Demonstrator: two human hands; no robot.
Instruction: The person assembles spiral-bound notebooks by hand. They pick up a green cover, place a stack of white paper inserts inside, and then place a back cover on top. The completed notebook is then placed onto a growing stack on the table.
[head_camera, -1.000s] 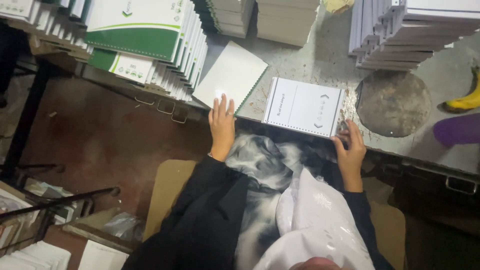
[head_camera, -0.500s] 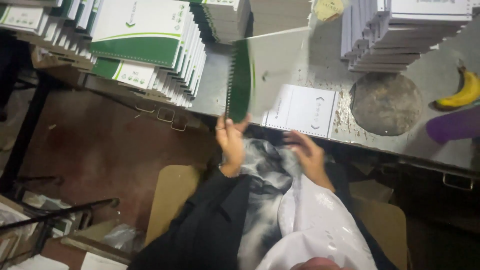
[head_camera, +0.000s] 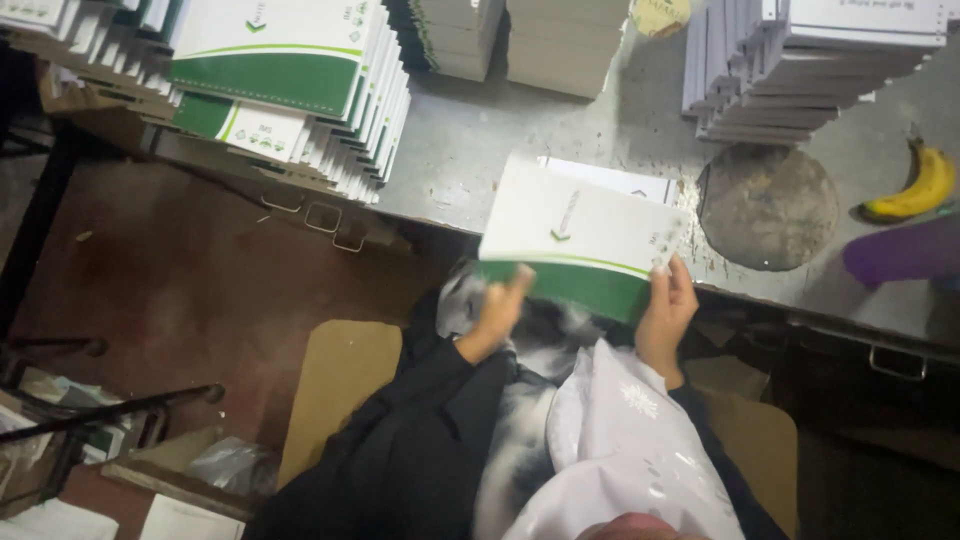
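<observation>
I hold a white and green booklet cover (head_camera: 580, 240) over the near edge of the grey table (head_camera: 470, 150). My left hand (head_camera: 497, 312) grips its lower left corner and my right hand (head_camera: 667, 310) its lower right edge. Under it a white printed sheet block (head_camera: 620, 180) lies on the table, mostly hidden. My dark sleeves and a white cloth on my lap fill the lower middle of the view.
A leaning row of white and green booklets (head_camera: 290, 80) lies at the left of the table. Stacks of white paper (head_camera: 810, 60) stand at the back right, more stacks (head_camera: 520, 40) at the back middle. A round grey disc (head_camera: 768, 208) and a banana (head_camera: 915, 188) lie at right.
The cover was lying flat on the table, was lifted on edge, and is now turned printed side up in both hands over the white block. My right hand moved to its right edge.
</observation>
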